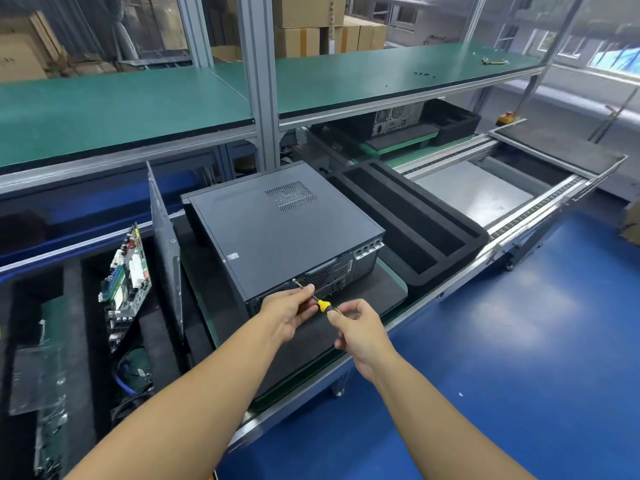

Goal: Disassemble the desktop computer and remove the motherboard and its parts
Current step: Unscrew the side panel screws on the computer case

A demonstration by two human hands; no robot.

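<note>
A dark grey desktop computer case (277,233) lies on its side on a black foam pad (377,289), side panel up and rear face toward me. A yellow-and-black screwdriver (323,305) points at the upper rear edge of the case, tip near a screw. My left hand (289,311) pinches the metal shaft near the tip. My right hand (360,329) grips the handle's back end. A motherboard (126,282) stands upright in a foam slot at the left.
A metal side panel (166,251) leans upright between the case and the motherboard. An empty black foam tray (412,220) lies to the right on the conveyor rails (519,223). A second computer (394,119) sits behind under the green shelf (138,102). Blue floor lies at right.
</note>
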